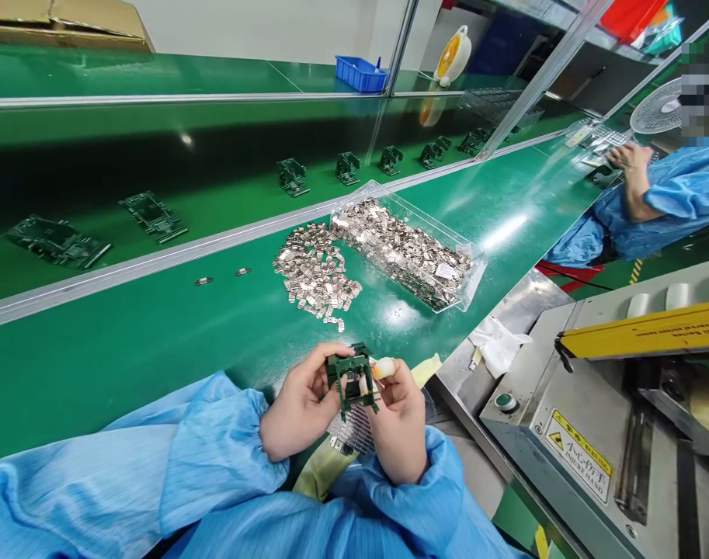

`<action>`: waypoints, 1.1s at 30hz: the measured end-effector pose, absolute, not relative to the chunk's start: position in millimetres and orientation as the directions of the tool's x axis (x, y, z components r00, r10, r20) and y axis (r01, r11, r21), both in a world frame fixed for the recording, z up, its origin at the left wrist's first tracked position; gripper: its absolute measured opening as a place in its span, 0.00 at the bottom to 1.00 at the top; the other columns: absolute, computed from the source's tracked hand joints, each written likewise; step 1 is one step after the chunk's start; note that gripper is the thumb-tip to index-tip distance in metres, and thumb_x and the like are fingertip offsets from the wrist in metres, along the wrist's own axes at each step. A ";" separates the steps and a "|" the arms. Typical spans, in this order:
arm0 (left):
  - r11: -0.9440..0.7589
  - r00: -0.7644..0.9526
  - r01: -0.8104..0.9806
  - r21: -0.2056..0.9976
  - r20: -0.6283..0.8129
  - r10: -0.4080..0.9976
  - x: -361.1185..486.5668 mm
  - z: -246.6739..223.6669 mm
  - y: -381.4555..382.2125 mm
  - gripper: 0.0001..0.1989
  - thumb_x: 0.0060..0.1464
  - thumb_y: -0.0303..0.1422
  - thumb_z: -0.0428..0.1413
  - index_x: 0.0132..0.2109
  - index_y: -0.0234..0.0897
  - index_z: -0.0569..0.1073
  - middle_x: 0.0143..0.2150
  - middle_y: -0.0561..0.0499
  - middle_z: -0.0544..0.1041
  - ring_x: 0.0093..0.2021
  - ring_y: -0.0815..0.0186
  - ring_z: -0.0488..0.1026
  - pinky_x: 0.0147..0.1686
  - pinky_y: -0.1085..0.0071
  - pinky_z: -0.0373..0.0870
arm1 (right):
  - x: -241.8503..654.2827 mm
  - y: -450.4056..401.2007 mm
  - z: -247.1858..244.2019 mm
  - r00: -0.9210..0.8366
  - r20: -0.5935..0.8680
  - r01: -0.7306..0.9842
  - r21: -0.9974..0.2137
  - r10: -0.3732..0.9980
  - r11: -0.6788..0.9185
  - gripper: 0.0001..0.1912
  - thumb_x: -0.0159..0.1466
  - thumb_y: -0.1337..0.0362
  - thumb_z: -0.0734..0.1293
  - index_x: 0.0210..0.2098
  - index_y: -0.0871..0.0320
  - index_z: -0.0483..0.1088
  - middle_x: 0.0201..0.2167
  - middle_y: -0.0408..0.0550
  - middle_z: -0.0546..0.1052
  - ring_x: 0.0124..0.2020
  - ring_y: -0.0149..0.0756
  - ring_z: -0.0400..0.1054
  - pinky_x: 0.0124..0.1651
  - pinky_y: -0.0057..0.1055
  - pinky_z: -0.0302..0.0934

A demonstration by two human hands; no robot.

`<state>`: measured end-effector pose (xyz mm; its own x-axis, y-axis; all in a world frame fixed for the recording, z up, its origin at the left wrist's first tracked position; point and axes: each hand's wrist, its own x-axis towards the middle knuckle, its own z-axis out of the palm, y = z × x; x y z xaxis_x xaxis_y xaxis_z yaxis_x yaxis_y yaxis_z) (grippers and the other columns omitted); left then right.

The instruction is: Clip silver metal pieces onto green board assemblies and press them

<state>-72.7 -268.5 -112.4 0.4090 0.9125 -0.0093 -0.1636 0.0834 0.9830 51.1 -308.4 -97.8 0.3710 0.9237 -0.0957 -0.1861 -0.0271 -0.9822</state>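
My left hand point(301, 404) is closed around one side of a dark green plastic frame point(354, 380), an open box-like part with posts. My right hand point(399, 419) grips its other side, with pale finger cots on the fingertips. Whether a small piece sits between those fingers is hidden. Below the frame, at my lap, lies a silvery ribbed sheet point(352, 431). Ahead on the bench is a loose pile of small metal parts point(316, 272). Beside it stands a clear plastic tray point(474, 283) full of similar metal parts.
Several green plastic frames point(293, 177) stand along the dark green strip behind a metal rail point(156, 252). Two small metal parts point(203, 281) lie near the rail. A grey machine point(534, 435) with a yellow bar stands at right. Beyond it, a co-worker's hand point(630, 159) is over the bench.
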 end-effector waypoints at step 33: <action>-0.121 0.569 0.024 0.992 0.086 0.818 -5.1 -122.3 -245.6 0.19 0.50 0.28 0.59 0.50 0.35 0.68 0.30 0.56 0.71 0.28 0.72 0.68 0.29 0.78 0.67 | 87.8 -371.7 -167.3 0.384 -0.075 -0.042 -0.997 0.920 -0.063 0.19 0.62 0.50 0.65 0.23 0.58 0.68 0.18 0.42 0.69 0.21 0.30 0.60 0.25 0.27 0.58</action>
<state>-5.1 -245.6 -122.3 0.5694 0.8176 0.0858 0.0241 -0.1209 0.9924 87.8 -371.7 -167.3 0.3839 0.9203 -0.0747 -0.0424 -0.0633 -0.9971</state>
